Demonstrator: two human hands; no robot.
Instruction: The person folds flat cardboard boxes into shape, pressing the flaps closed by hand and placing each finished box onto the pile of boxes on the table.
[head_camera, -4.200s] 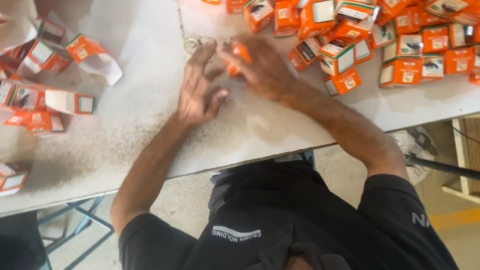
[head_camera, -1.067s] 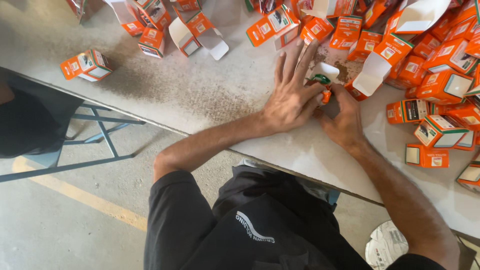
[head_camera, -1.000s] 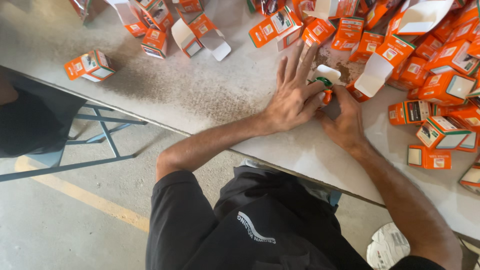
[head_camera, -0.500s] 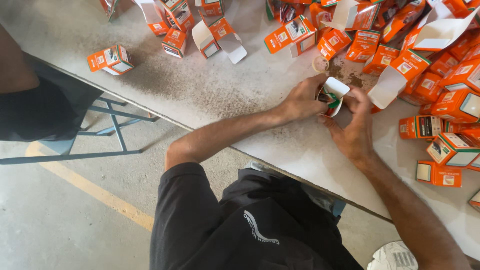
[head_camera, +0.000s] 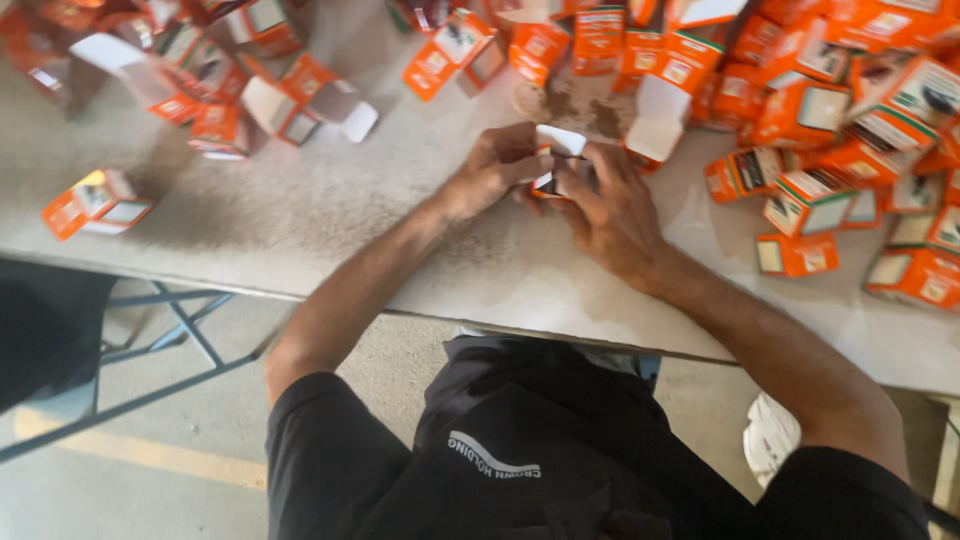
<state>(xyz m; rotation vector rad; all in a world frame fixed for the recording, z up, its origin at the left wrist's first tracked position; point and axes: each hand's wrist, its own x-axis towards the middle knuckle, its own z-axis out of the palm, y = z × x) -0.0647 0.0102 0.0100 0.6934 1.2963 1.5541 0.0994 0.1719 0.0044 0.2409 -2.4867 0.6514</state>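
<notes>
Both hands are on one small orange box (head_camera: 556, 168) mid-counter, white flap sticking up; left hand (head_camera: 490, 172) is curled around its left side, right hand (head_camera: 607, 205) is closed on the right side; the pale counter (head_camera: 400, 240) is kinda gritty; big heap of orange boxes (head_camera: 830, 120) far right, one stray box (head_camera: 95, 203) off at the left.

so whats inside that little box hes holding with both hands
The small orange box has its white flap up, but the left hand and right hand cover it, hiding its inside.
</notes>
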